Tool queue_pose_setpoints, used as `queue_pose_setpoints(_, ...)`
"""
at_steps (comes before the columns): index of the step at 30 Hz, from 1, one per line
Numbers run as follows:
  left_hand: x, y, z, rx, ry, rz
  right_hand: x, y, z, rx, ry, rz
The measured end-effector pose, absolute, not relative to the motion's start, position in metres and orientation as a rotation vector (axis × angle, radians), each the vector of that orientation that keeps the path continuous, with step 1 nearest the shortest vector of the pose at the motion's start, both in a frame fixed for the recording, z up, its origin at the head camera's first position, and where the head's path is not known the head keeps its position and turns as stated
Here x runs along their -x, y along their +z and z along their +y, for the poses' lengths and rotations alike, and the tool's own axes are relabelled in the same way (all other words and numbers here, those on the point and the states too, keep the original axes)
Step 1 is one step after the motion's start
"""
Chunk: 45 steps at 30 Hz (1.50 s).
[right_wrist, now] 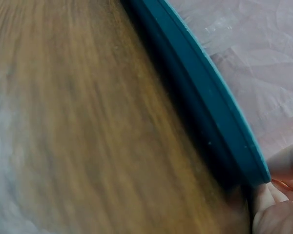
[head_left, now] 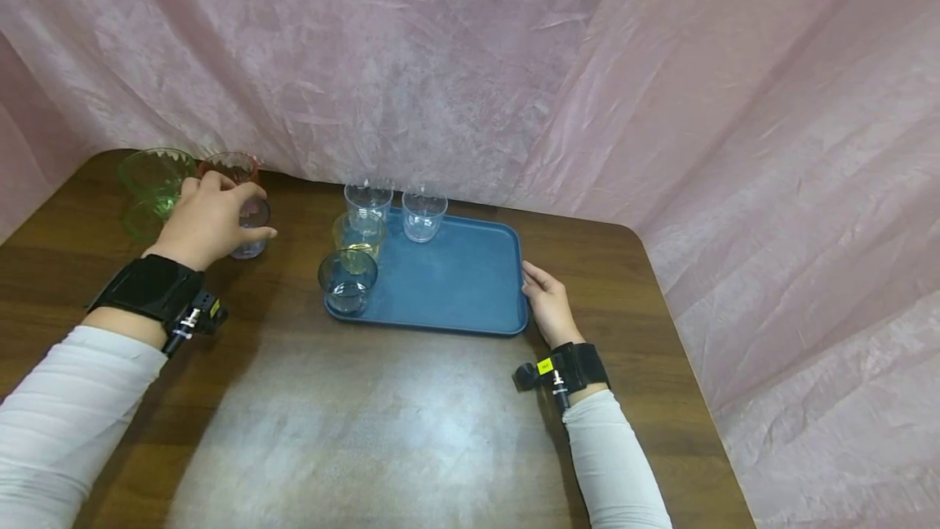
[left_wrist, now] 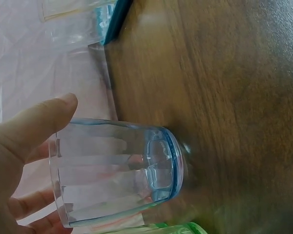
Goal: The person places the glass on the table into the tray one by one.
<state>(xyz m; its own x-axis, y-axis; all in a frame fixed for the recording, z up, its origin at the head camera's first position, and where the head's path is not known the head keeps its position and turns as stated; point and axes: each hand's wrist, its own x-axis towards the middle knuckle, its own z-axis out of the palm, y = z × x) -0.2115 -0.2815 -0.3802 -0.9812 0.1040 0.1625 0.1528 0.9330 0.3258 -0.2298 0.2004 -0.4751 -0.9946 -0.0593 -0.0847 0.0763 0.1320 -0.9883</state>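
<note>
At the left of the table, my left hand (head_left: 207, 220) is around the rim of a clear, blue-tinted glass (left_wrist: 117, 170), its thumb spread away from the fingers. The glass stands upright on the table; in the left wrist view the thumb (left_wrist: 49, 117) lies by the rim, and some fingers are behind the glass. My right hand (head_left: 549, 304) grips the right edge of a blue tray (head_left: 455, 276), with the thumb at the rim and fingers below it. Along the tray's left side stand a smoky grey glass (head_left: 348, 284), a yellow glass (head_left: 360, 239) and two clear glasses (head_left: 423, 215).
Green glassware (head_left: 156, 174) and a red-tinted glass (head_left: 233, 163) stand at the far left, close beside my left hand. A pink curtain (head_left: 470, 64) hangs right behind the wooden table (head_left: 602, 268).
</note>
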Motion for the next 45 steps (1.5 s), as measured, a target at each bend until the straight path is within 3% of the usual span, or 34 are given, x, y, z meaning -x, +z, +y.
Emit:
queue_pose_setpoints(26,0.224,-0.324,-0.241,0.377,-0.517,-2.773,0.232,-0.476,0.197,0.001,-2.015,2.307)
queue_pose_setpoints(45,0.235,-0.307,-0.206,0.465,-0.552,-2.725,0.232,-0.477,0.198,-0.007,-1.998,2.313)
